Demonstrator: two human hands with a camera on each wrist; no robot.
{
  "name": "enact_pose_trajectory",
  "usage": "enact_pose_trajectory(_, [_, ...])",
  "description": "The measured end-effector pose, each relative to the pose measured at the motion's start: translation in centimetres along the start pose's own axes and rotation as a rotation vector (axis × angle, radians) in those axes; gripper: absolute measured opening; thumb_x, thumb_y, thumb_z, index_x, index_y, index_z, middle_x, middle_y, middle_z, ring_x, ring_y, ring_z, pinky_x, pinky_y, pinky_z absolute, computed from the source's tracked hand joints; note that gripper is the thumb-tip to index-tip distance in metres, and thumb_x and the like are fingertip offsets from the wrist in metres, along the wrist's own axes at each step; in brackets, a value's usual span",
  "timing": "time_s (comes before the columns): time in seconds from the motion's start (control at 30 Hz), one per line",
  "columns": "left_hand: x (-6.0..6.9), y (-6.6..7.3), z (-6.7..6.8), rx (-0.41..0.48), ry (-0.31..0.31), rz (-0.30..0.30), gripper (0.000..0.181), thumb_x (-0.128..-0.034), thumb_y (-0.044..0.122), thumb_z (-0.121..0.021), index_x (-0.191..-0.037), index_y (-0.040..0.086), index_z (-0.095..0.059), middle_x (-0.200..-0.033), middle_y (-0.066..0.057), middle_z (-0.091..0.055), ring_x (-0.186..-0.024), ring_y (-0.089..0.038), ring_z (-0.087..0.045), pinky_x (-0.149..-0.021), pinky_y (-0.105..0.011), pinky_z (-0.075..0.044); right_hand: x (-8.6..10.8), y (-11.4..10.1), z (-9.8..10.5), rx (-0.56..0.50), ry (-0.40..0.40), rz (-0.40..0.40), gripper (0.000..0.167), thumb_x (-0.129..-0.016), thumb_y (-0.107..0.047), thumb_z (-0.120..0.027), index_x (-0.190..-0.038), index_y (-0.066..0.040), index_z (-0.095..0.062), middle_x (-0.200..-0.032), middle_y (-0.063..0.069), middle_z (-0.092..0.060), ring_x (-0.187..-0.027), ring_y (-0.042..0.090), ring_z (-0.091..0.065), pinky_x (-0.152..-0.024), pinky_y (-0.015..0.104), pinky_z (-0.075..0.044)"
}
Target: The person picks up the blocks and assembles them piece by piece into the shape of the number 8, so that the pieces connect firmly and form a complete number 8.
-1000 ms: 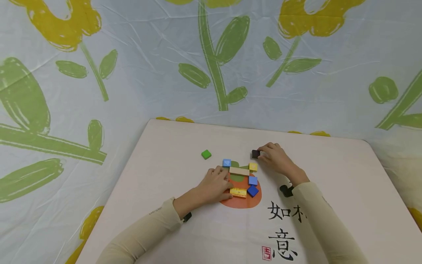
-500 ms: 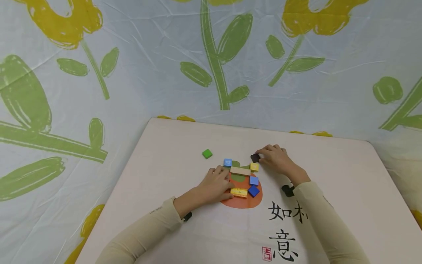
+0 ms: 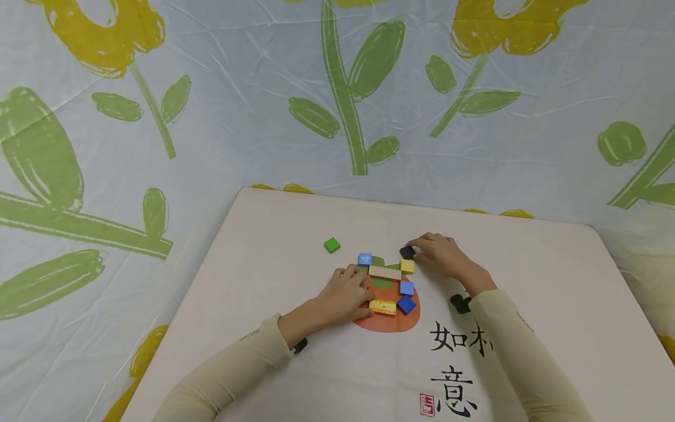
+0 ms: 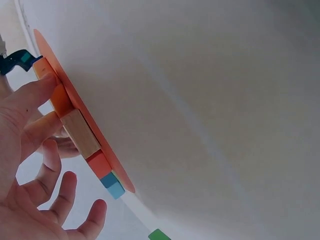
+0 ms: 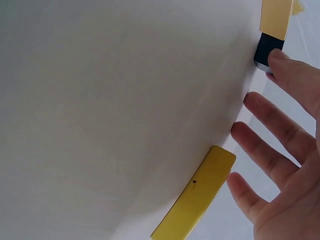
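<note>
My left hand lies at the left side of a block arrangement on an orange pumpkin print. Its thumb and index finger are on either side of an orange block; the other fingers are spread. Beside that block are a plain wooden block and a red block. My right hand pinches a small black block beyond the arrangement's far right corner. In the right wrist view the thumb presses on that block; the index finger is mostly hidden.
A green block lies apart at the far left. Around the print sit a numbered blue block, a long wooden block, a yellow block and a dark blue block. A long yellow block lies near my right little finger.
My right hand has drawn the black block slightly nearer to the arrangement and turned it. The left hand has stayed in place on the blocks.
</note>
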State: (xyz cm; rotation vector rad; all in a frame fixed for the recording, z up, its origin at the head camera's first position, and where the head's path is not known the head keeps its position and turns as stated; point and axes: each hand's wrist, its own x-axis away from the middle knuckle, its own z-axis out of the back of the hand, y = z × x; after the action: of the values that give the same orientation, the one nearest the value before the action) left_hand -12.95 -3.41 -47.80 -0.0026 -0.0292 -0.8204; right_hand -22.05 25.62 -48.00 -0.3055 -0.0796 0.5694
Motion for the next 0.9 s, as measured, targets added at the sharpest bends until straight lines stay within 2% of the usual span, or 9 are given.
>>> enact_pose_trajectory(0.33, [0.01,0.12,0.12,-0.008,0.012,-0.001,0.038,-0.0921,0.058,-0.064,-0.119,0.032,-0.074,-0.125,-0.009,-0.058,-0.123,-0.031,-0.043,-0.095,-0.050,-0.042,0.00,0.08,0.19,0.006,-0.014,-0.002,0.034,-0.097,-0.016,-0.067,-0.131,-0.011,-0.065,-0.125,0.016,-0.062,-0.117,0.041,-0.055,-0.093,0.067,-0.037])
enact_pose_trajectory(0.53, [-0.09,0.12,-0.24,-0.025,0.012,0.004,0.039,-0.0921,0.058,-0.064,-0.120,0.033,-0.074,-0.125,-0.008,-0.058,-0.123,-0.031,-0.043,-0.095,-0.050,-0.042,0.01,0.03,0.26,0.016,-0.016,-0.006,0.035,-0.098,-0.017,-0.067,-0.132,-0.012,-0.065,-0.125,0.016,-0.062,-0.116,0.041,-0.055,-0.092,0.068,-0.037])
enact_pose_trajectory(0.9, [-0.24,0.35,-0.10,-0.041,-0.024,0.020,0.040,-0.0929,0.058,-0.063,-0.122,0.033,-0.073,-0.128,-0.009,-0.057,-0.126,-0.031,-0.042,-0.097,-0.050,-0.041,-0.11,0.14,0.14,0.020,-0.016,-0.001,0.035,-0.098,-0.018,-0.066,-0.133,-0.013,-0.064,-0.124,0.015,-0.062,-0.115,0.040,-0.055,-0.092,0.068,-0.036])
